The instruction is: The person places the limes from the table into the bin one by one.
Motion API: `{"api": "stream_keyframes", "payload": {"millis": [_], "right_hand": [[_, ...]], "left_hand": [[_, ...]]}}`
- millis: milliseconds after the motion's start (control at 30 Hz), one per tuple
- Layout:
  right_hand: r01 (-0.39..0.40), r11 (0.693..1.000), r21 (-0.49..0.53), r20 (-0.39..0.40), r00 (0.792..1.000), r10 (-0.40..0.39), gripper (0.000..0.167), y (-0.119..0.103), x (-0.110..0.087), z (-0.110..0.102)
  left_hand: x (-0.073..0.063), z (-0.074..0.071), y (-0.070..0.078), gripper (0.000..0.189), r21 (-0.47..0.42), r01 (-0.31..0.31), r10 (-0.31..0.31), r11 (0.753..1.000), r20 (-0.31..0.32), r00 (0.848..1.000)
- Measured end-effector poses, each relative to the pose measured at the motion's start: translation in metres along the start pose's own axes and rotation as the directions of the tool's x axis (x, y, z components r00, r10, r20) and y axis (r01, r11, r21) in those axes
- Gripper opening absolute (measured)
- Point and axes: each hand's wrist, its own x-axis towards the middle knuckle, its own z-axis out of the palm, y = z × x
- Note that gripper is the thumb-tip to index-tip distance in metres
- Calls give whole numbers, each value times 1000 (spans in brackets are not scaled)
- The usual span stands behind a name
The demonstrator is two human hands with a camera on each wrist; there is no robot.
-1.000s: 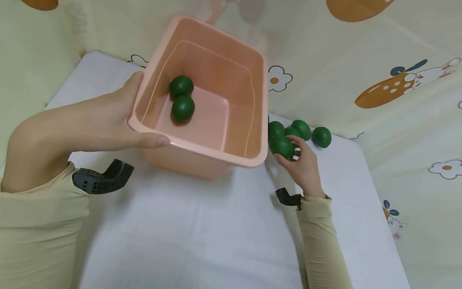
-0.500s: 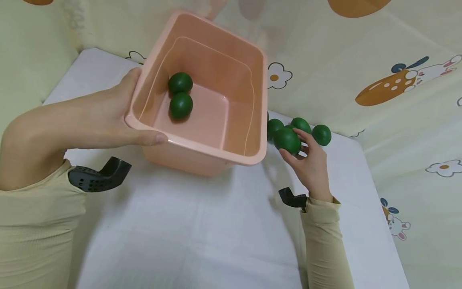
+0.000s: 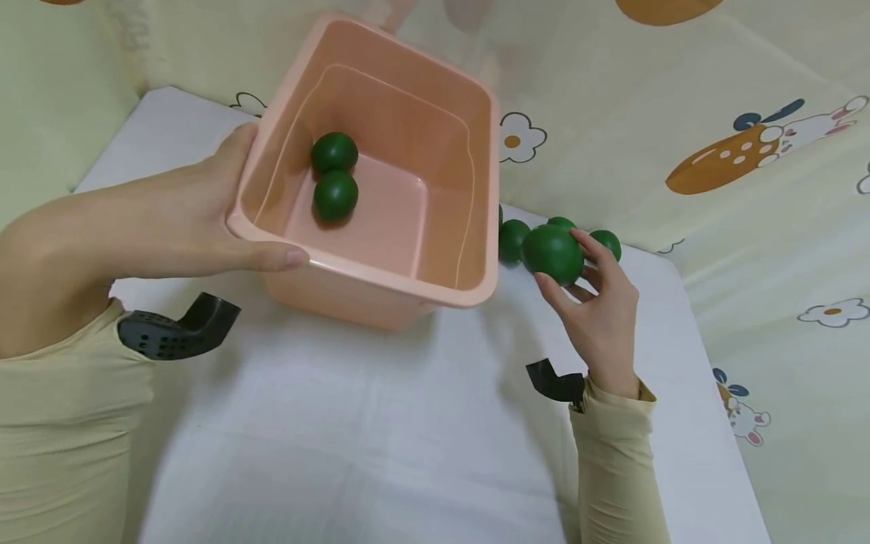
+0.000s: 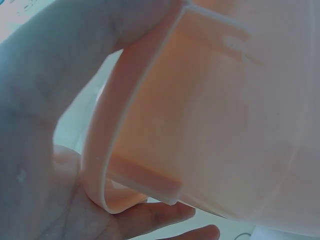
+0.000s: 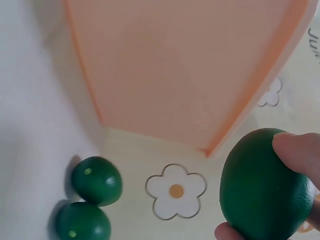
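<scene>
My left hand (image 3: 197,219) grips the rim of a pink plastic tub (image 3: 340,304), thumb laid over the front edge. In the left wrist view its fingers (image 4: 155,218) reach under the rim on the outside. The tub tilts so that its inside faces me, and two dark green limes (image 3: 336,196) lie in it on the left. To the right of the tub, my right hand (image 3: 605,321) pinches another lime (image 3: 552,255) between thumb and fingertips, raised over the table. This lime is large and whole in the right wrist view.
Behind the held lime, several more limes (image 3: 514,240) lie on the white-covered table (image 3: 326,438), some partly hidden by tub and hand. A patterned cloth wall (image 3: 612,113) rises along the table's back edge. Each wrist wears a black camera mount (image 3: 557,381).
My right hand has lifted the lime off the group and drawn it up and slightly to the right. My left hand and the tub have shifted only slightly in view.
</scene>
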Motion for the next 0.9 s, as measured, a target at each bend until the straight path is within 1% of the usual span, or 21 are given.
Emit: {"api": "stream_keyframes", "payload": {"millis": [167, 267, 367, 433, 533, 633, 700, 767, 900], "right_hand": [[29, 999, 14, -6, 1000, -29, 63, -11, -1, 1], [51, 998, 40, -1, 999, -51, 63, -15, -1, 1], [74, 995, 71, 1, 997, -74, 64, -18, -1, 1], [89, 993, 77, 2, 996, -90, 65, -19, -1, 0], [98, 993, 59, -8, 995, -98, 66, -19, -5, -6], [92, 995, 28, -34, 995, -91, 67, -18, -10, -16], [94, 996, 6, -49, 994, -93, 69, -18, -11, -23], [112, 994, -17, -53, 992, -112, 70, -20, -10, -28], [171, 983, -69, -26, 985, -173, 71, -26, -7, -36]], "left_hand": [[-3, -1, -2, 106, 1, 28, -28, 1000, -11, 1000], [-5, -2, -3, 106, -1, 33, -33, 999, -18, 999], [-6, -2, -2, 105, -2, 29, -29, 1000, -31, 999], [-5, 0, -1, 102, -21, 14, -15, 1000, -37, 999], [-1, 6, 2, 100, -70, -9, 7, 998, -34, 999], [7, 13, 5, 99, -105, -33, 31, 994, -23, 999], [12, 16, 7, 101, -91, -45, 43, 995, -17, 999], [17, 18, 8, 101, -81, -63, 62, 995, -11, 998], [26, 21, 10, 103, -76, -117, 117, 990, 3, 993]]}}
